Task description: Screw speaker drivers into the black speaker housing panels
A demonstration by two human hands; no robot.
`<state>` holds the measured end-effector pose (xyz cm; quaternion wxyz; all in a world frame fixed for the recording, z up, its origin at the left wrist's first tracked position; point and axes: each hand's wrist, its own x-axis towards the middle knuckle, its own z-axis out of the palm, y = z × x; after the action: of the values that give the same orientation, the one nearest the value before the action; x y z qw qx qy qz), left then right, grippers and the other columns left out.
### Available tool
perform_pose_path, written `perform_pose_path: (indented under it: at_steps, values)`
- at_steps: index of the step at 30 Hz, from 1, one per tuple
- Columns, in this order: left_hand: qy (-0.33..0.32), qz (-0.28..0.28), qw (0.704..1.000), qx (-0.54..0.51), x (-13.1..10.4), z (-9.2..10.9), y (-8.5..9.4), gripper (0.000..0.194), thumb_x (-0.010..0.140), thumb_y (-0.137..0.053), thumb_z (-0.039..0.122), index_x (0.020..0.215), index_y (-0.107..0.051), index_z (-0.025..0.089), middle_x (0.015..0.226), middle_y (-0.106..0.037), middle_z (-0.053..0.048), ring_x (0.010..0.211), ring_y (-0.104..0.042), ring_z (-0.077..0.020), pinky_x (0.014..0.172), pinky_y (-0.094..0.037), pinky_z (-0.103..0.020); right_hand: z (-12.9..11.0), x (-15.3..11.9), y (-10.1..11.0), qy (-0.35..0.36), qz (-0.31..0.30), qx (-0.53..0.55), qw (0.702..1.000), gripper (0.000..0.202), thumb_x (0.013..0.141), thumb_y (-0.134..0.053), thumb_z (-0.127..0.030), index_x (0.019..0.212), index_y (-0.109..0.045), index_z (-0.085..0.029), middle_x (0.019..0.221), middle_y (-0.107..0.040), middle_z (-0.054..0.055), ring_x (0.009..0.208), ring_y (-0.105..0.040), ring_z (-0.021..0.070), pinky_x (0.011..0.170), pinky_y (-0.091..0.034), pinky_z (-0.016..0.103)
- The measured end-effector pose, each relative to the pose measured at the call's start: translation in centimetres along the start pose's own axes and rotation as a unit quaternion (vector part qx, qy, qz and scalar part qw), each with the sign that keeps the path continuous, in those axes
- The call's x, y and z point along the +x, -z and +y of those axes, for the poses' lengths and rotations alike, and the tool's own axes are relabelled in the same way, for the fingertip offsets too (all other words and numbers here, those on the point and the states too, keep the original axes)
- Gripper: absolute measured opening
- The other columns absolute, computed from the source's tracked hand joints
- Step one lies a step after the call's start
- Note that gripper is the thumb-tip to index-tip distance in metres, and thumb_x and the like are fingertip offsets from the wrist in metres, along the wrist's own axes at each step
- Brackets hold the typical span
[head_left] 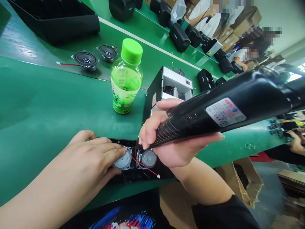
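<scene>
Wrapping right round a chunky black tool [197,116], the right hand [175,154] has it snug, while the left hand [95,156], fingers loosely outstretched, just rests on one speaker [123,161]. That one's sitting beside a second speaker [149,158] on a black panel [164,171] on the green surface [59,108].

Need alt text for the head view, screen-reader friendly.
A person's right grip angles a black power tool down at a black panel, while the left grip touches one of two speakers on it. Beyond, a green-capped bottle stands on a green table.
</scene>
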<state>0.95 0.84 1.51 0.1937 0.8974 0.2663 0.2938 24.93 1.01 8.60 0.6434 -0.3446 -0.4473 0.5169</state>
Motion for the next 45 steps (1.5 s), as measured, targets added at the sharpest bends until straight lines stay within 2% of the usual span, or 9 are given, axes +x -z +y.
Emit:
perform_pose_path:
  at_steps: [16, 20, 24, 28, 31, 35, 39, 42, 45]
  values:
    - [0.044, -0.094, 0.994, -0.021, 0.5, -0.3, 0.9, 0.012, 0.103, -0.082, 0.026, 0.108, -0.078, 0.036, 0.098, -0.093, 0.002, 0.085, -0.082, -0.0305, 0.083, -0.036, -0.052, 3.3, -0.9, 0.9, 0.05, -0.071, 0.015, 0.996, 0.079, 0.095, -0.089, -0.105, 0.121, -0.091, -0.03, 0.071, -0.084, -0.001, 0.054, -0.075, 0.0218, 0.057, -0.068, 0.037]
    - [0.04, -0.089, 0.995, -0.021, 0.4, -0.5, 0.7, 0.012, 0.102, -0.082, 0.027, 0.108, -0.076, 0.036, 0.096, -0.092, 0.002, 0.084, -0.081, -0.0307, 0.084, -0.035, -0.052, 3.3, -1.6, 1.4, 0.026, -0.102, 0.009, 0.994, 0.076, 0.098, -0.089, -0.102, 0.126, -0.09, -0.031, 0.081, -0.087, 0.0, 0.067, -0.082, 0.0229, 0.078, -0.078, 0.044]
    - [0.036, -0.09, 0.995, -0.006, 0.2, -0.9, 0.5, 0.014, 0.104, -0.08, 0.026, 0.113, -0.08, 0.037, 0.1, -0.094, 0.002, 0.088, -0.085, -0.031, 0.085, -0.038, -0.053, 4.0, -2.6, 1.3, -0.006, -0.069, -0.003, 0.998, 0.086, 0.088, -0.094, -0.107, 0.128, -0.084, -0.032, 0.082, -0.085, -0.002, 0.07, -0.082, 0.024, 0.098, -0.081, 0.053]
    - [0.015, -0.074, 0.997, 0.008, -0.2, -0.9, 0.2, 0.017, 0.109, -0.079, 0.028, 0.122, -0.083, 0.038, 0.109, -0.098, 0.001, 0.093, -0.09, -0.0319, 0.086, -0.042, -0.054, 2.3, -2.3, 0.8, 0.021, -0.026, 0.002, 0.999, 0.085, 0.092, -0.091, -0.107, 0.132, -0.086, -0.033, 0.083, -0.085, -0.004, 0.064, -0.078, 0.0197, 0.073, -0.076, 0.039]
    - [0.009, -0.024, 0.999, 0.027, -0.8, -0.8, -0.3, 0.018, 0.117, -0.073, 0.032, 0.13, -0.084, 0.039, 0.117, -0.1, -0.001, 0.095, -0.091, -0.0325, 0.092, -0.047, -0.056, -2.3, -1.1, 1.2, 0.088, 0.05, 0.001, 0.995, 0.075, 0.095, -0.095, -0.101, 0.128, -0.09, -0.034, 0.07, -0.08, -0.007, 0.049, -0.069, 0.0181, 0.051, -0.064, 0.032]
    - [-0.001, 0.001, 0.999, 0.051, -1.7, -1.2, -1.0, 0.02, 0.124, -0.068, 0.04, 0.135, -0.085, 0.041, 0.12, -0.101, -0.002, 0.099, -0.092, -0.0339, 0.095, -0.049, -0.056, -7.4, 1.0, 3.1, 0.219, 0.142, -0.08, 0.962, 0.062, 0.098, -0.097, -0.093, 0.108, -0.09, -0.032, 0.063, -0.074, -0.007, 0.047, -0.066, 0.0159, 0.047, -0.057, 0.029]
    - [-0.007, -0.011, 0.998, 0.063, -2.5, -2.2, -1.3, 0.025, 0.125, -0.069, 0.046, 0.143, -0.087, 0.044, 0.127, -0.1, -0.001, 0.103, -0.092, -0.0331, 0.096, -0.052, -0.055, -6.2, 2.6, 4.7, 0.249, 0.118, -0.142, 0.951, 0.071, 0.1, -0.083, -0.104, 0.1, -0.081, -0.034, 0.059, -0.069, -0.008, 0.043, -0.06, 0.0158, 0.045, -0.051, 0.03]
    - [-0.008, -0.022, 0.997, 0.068, -3.0, -2.5, -1.2, 0.03, 0.128, -0.067, 0.05, 0.151, -0.085, 0.046, 0.136, -0.1, -0.001, 0.111, -0.093, -0.0321, 0.099, -0.054, -0.055, -4.1, 3.1, 4.9, 0.257, 0.107, -0.152, 0.948, 0.08, 0.111, -0.056, -0.11, 0.112, -0.08, -0.034, 0.061, -0.064, -0.009, 0.041, -0.053, 0.016, 0.043, -0.045, 0.03]
    - [-0.004, -0.024, 0.997, 0.069, -3.3, -2.5, -0.9, 0.031, 0.128, -0.069, 0.054, 0.153, -0.087, 0.048, 0.139, -0.099, -0.001, 0.115, -0.093, -0.0317, 0.102, -0.057, -0.054, -3.3, 3.5, 4.6, 0.254, 0.125, -0.153, 0.947, 0.079, 0.117, -0.053, -0.106, 0.124, -0.081, -0.032, 0.066, -0.065, -0.008, 0.045, -0.055, 0.0162, 0.046, -0.044, 0.03]
